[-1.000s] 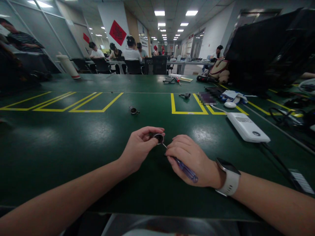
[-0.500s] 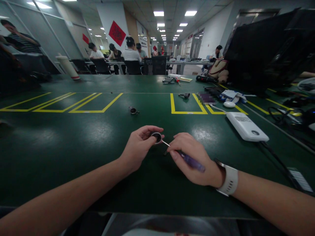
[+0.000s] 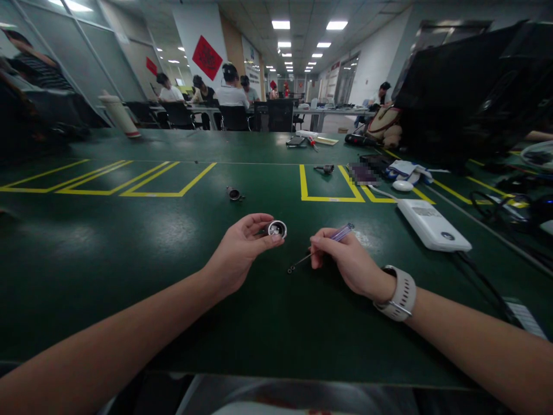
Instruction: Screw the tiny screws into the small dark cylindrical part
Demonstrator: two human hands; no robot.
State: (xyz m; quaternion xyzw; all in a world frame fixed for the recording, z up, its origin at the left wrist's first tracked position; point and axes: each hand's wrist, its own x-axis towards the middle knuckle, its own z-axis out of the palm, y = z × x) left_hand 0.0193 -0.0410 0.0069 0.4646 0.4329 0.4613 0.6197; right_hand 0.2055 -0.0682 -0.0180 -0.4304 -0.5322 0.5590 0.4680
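Note:
My left hand (image 3: 242, 245) is closed round a small round metal part (image 3: 277, 229), held palm up just above the green table (image 3: 129, 259), its open face turned towards me. My right hand (image 3: 345, 259) grips a small screwdriver with a purple handle (image 3: 332, 237). Its shaft slants down to the left and the tip (image 3: 290, 270) touches the table, a little below and right of the round part. A white watch (image 3: 400, 294) sits on my right wrist.
A second small metal part (image 3: 234, 194) lies further back, another (image 3: 325, 168) inside a yellow-taped box. A white power bank (image 3: 432, 223) with a cable, a white mouse (image 3: 403, 185), gloves and black monitors stand at the right. People sit at desks far behind.
My right hand has drawn the screwdriver out of the round part, swung its handle up and away, and set the tip on the table. The left hand has tilted the part's open face up.

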